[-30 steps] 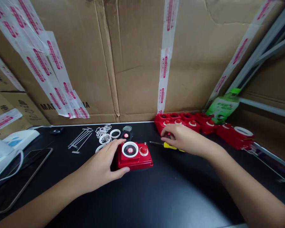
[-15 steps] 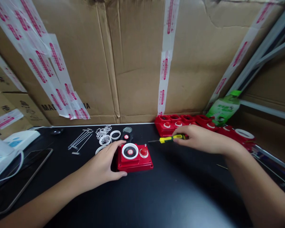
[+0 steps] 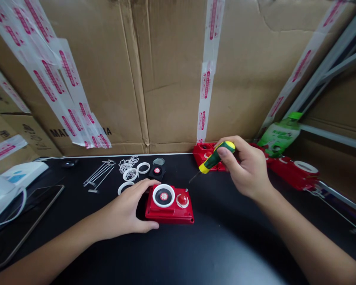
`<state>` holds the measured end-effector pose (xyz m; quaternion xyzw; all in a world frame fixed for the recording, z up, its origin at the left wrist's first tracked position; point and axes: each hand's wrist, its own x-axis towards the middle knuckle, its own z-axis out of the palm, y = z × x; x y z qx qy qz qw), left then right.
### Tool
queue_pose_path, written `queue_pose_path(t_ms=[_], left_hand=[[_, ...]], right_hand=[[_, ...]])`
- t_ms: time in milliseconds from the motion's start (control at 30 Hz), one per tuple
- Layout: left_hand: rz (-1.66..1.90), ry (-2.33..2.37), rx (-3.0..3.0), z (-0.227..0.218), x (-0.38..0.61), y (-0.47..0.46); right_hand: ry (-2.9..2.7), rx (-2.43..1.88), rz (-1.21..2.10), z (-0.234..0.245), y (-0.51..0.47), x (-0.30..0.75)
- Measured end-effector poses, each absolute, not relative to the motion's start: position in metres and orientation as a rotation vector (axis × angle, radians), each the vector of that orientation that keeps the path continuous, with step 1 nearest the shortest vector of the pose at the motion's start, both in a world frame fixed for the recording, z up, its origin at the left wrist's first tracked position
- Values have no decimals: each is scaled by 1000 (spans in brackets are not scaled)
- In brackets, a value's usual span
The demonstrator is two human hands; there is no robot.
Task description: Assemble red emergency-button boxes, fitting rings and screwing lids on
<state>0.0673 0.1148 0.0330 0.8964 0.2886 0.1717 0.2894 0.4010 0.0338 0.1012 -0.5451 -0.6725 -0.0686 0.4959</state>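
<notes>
My left hand (image 3: 132, 209) grips the left side of a red box (image 3: 169, 215) on the black table, thumb at the front and fingers behind. On the box's face are a white ring (image 3: 172, 196) around a dark round disc with a red-and-white label, and a red dome (image 3: 182, 200) with a whitish rim. My right hand (image 3: 246, 168) is closed around the green and yellow handle of a screwdriver (image 3: 214, 160). Its thin shaft slants down to the left, the tip above and just right of the box's back right corner, apart from it.
Behind the box lie white rings (image 3: 143, 168), white chains (image 3: 128, 162), metal T-shaped rods (image 3: 99, 174) and a black square part (image 3: 157, 171). More red boxes (image 3: 293, 174) line the back right, near a green bottle (image 3: 280, 134). A tablet-like device (image 3: 26, 221) is at left; cardboard stands behind.
My right hand has turned the screwdriver from nearly level to steeply tilted, handle up. The red box has shifted slightly toward me with my left hand still on it.
</notes>
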Motion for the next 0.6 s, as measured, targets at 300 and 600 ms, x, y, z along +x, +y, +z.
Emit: queue_pose_path(t_ms=[300,600], left_hand=[[455,723,2376,40,68,113],[438,724,2379,41,67,112]], right_hand=[[-1639,-1265,-107,98,33,399],[-1679,-1283,-118,100,34,397]])
